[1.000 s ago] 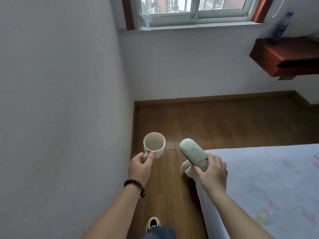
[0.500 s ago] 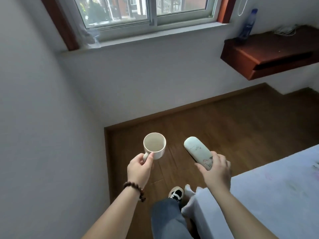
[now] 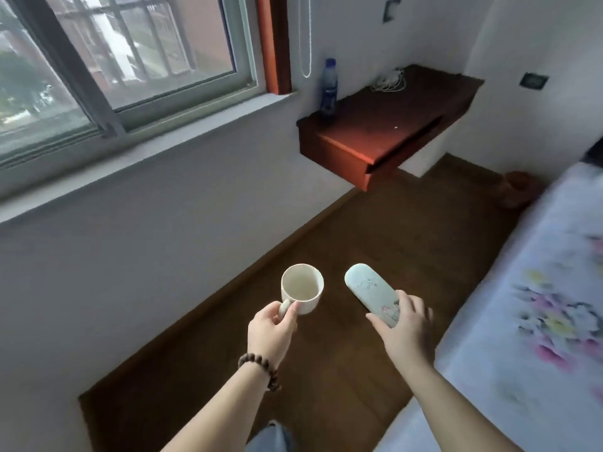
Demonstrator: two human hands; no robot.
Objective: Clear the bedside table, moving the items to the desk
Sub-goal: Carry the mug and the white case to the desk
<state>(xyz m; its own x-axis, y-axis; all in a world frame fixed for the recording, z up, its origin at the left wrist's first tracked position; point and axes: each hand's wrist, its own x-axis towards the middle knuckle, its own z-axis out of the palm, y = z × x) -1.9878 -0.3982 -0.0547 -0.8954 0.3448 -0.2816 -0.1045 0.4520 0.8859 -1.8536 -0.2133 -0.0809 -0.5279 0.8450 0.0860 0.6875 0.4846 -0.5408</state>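
Observation:
My left hand (image 3: 272, 331) holds a cream mug (image 3: 301, 287) by its handle, upright over the wooden floor; the mug looks empty. My right hand (image 3: 404, 327) grips the near end of a pale green oblong case (image 3: 370, 292) with small drawings on it, its far end pointing up and left. Both are carried at about chest height in the middle of the view. A red-brown wall-mounted desk (image 3: 391, 125) hangs ahead at the upper right, well beyond both hands.
On the desk stand a blue-capped water bottle (image 3: 328, 89) at its left corner and a coil of white cable (image 3: 390, 81) at the back. A bed with a flowered sheet (image 3: 538, 321) fills the right side. A window (image 3: 114, 60) and white wall run along the left.
The view has turned right and come closer to the desk, which now appears larger and nearer. Both hands keep the same hold on the mug and the case.

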